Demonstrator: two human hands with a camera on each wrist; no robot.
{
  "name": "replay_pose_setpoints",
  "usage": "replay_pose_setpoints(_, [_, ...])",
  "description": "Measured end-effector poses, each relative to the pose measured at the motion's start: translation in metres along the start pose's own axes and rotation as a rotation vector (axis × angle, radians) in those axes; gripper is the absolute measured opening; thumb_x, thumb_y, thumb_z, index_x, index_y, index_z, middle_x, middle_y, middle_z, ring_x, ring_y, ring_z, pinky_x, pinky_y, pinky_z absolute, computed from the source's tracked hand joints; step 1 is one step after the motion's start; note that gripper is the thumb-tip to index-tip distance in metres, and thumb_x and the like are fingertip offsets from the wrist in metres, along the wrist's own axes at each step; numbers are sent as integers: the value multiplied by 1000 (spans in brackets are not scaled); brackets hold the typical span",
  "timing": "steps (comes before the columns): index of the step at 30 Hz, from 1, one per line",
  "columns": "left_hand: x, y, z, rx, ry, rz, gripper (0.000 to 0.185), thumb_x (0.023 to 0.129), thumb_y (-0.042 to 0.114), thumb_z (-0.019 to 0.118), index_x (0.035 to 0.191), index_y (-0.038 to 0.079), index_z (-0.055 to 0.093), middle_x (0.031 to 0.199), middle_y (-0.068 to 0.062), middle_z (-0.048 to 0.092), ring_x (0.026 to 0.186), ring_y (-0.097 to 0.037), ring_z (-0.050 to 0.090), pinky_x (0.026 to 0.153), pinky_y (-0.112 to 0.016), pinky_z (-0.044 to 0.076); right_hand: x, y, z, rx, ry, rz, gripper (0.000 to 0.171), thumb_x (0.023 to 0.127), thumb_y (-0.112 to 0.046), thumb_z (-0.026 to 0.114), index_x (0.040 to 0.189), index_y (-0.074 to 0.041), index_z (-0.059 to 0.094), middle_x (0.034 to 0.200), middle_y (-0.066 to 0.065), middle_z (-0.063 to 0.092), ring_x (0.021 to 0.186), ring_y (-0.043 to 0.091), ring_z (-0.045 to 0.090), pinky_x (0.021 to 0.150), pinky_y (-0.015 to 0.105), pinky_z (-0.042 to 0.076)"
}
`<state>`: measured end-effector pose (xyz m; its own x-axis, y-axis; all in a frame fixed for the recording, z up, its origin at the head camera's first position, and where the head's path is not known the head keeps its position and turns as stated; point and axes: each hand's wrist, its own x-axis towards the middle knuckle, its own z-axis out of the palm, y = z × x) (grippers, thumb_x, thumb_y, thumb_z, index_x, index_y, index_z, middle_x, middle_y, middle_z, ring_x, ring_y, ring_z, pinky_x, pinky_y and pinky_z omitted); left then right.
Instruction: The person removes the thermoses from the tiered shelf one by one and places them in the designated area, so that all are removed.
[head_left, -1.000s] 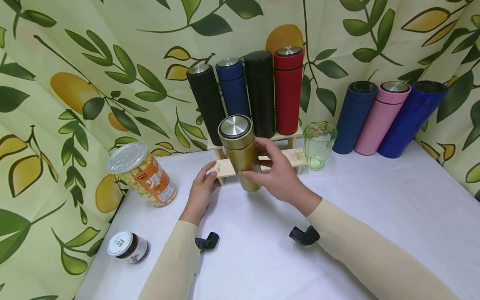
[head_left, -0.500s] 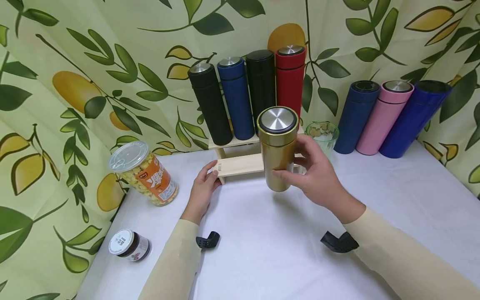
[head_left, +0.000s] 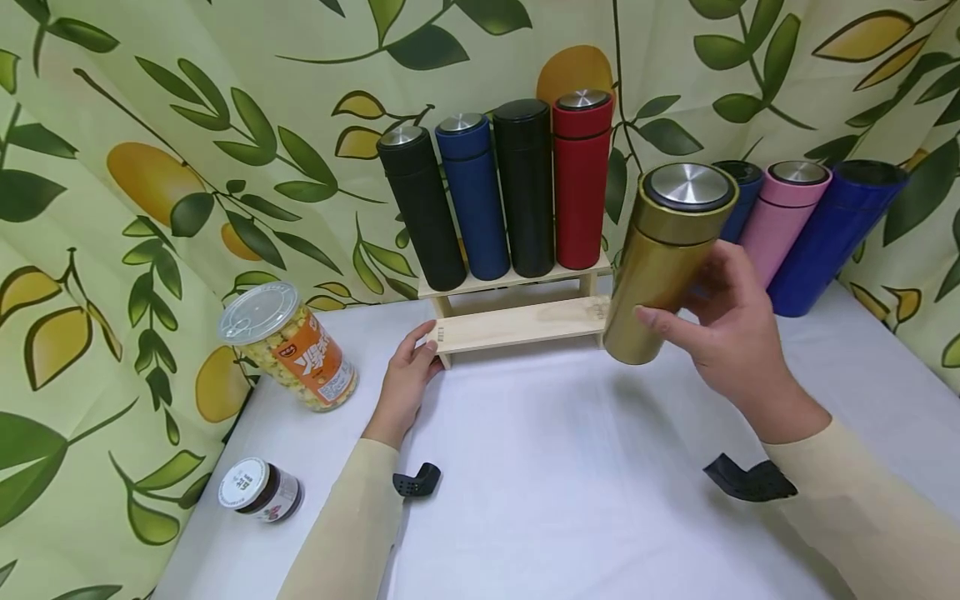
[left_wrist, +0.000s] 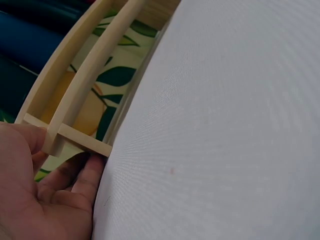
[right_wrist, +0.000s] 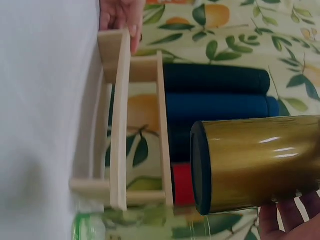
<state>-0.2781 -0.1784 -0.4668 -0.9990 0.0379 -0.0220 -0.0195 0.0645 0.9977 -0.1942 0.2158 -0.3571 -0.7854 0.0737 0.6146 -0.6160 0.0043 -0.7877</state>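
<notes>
My right hand [head_left: 742,350] grips a gold thermos [head_left: 652,279] with a silver lid, thumb on the near side and fingers round the right. The thermos leans a little and hangs above the table [head_left: 525,467], past the right end of a two-step wooden rack [head_left: 517,327]. At the rack's left end my left hand [head_left: 405,379] pinches the lower step, thumb above and fingers curled below, as the left wrist view shows. The lower step is bare. On the upper step stand a black [head_left: 423,217], a blue [head_left: 474,208], another black [head_left: 523,200] and a red thermos [head_left: 582,192].
Behind the gold thermos, at right, stand a pink thermos [head_left: 783,212] and two blue ones. A green glass [right_wrist: 90,227] shows beside the rack in the right wrist view. At left are a popcorn tub [head_left: 292,350] and a small jar [head_left: 262,490]. A patterned curtain [head_left: 225,208] hangs behind.
My right hand has carried the gold thermos from in front of the rack's middle to the right, now covering the glass in the head view. My left hand has stayed on the rack.
</notes>
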Motion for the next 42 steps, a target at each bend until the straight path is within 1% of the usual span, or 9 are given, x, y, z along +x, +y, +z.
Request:
replay_pose_setpoints(2, [0, -1, 0, 1, -3, -4, 45, 118, 18, 51, 163, 20, 51, 157, -16, 55, 136, -25, 60, 107, -30, 54, 0, 0, -8, 28, 30, -7, 84, 78, 28, 77, 152, -3, 53, 144, 21, 53, 130, 34, 55, 105, 25, 53])
replay_pose_setpoints(7, [0, -1, 0, 9, -6, -9, 45, 118, 19, 50, 163, 21, 51, 158, -15, 54, 137, -25, 59, 108, -30, 53, 2, -3, -27, 38, 112, 22, 81, 81, 28, 76, 152, -3, 53, 148, 20, 51, 136, 35, 52, 111, 29, 50])
replay_pose_setpoints(11, [-1, 0, 0, 11, -3, -12, 45, 118, 20, 51, 163, 22, 51, 159, -14, 53, 137, -24, 59, 108, -29, 53, 5, -4, -39, 38, 171, 54, 77, 84, 26, 75, 151, -5, 53, 150, 18, 50, 138, 33, 50, 110, 27, 50])
replay_pose_setpoints(14, [-2, 1, 0, 8, 1, -14, 45, 118, 20, 51, 163, 22, 51, 160, -15, 52, 138, -25, 59, 109, -31, 53, 6, -6, -46, -52, 211, 103, 76, 88, 21, 77, 153, -9, 51, 150, 12, 50, 138, 29, 51, 111, 25, 49])
replay_pose_setpoints(21, [-1, 1, 0, 27, 3, -22, 46, 118, 21, 51, 164, 23, 50, 162, -14, 50, 139, -24, 58, 111, -32, 52, 8, -5, -59, -306, 276, 202, 77, 97, 6, 78, 160, -18, 43, 154, 1, 48, 140, 21, 48, 120, 31, 40])
replay_pose_setpoints(24, [-1, 1, 0, 35, 6, -18, 46, 118, 21, 51, 164, 22, 50, 161, -14, 50, 139, -24, 58, 110, -32, 52, 7, -1, -64, -400, 291, 243, 76, 100, -2, 78, 162, -21, 41, 154, -2, 47, 140, 17, 48, 120, 31, 40])
replay_pose_setpoints(27, [0, 1, 1, 26, 6, -14, 46, 118, 19, 51, 164, 21, 50, 160, -16, 51, 138, -26, 59, 109, -32, 53, 7, 4, -68, -430, 309, 274, 75, 101, -6, 79, 162, -23, 41, 153, -3, 48, 139, 15, 49, 119, 31, 41])
replay_pose_setpoints(34, [0, 2, 1, -13, 4, -8, 47, 118, 15, 51, 164, 17, 50, 157, -21, 54, 137, -32, 60, 111, -37, 52, 8, 24, -80, -441, 324, 340, 73, 100, -12, 81, 162, -24, 43, 150, -6, 50, 132, 11, 49, 112, 24, 44])
replay_pose_setpoints(42, [-1, 3, 0, -5, 1, -8, 47, 118, 16, 52, 164, 18, 50, 157, -20, 53, 137, -31, 59, 111, -38, 52, 7, 51, -88, -433, 269, 401, 75, 101, -15, 82, 163, -24, 41, 148, -8, 49, 128, 10, 50, 103, 14, 45])
